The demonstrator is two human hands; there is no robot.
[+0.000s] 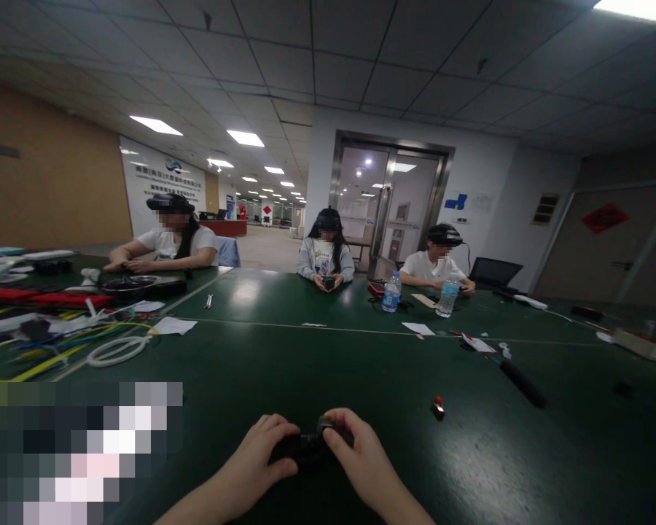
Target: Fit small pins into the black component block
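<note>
Both hands are at a small black object (pixel 308 442) low over the green table. Its kind is too dark to make out. My left hand (pixel 262 456) closes round its left side, the thumb below and the fingers above. With thumb and forefinger, my right hand (pixel 358 448) pinches a small dark piece (pixel 323 424) at the object's upper right end. Whether that piece is joined to the object I cannot tell. Off to the right lies a small red and silver item (pixel 438 410), apart from both hands.
Three people sit across the green table (pixel 240 364). Two water bottles (pixel 392 293) stand at the far right, near a long black-handled tool (pixel 522 383). Cables and a white coil (pixel 117 351) spread over the left side, beside a paper sheet (pixel 173 326). The lower left is pixelated.
</note>
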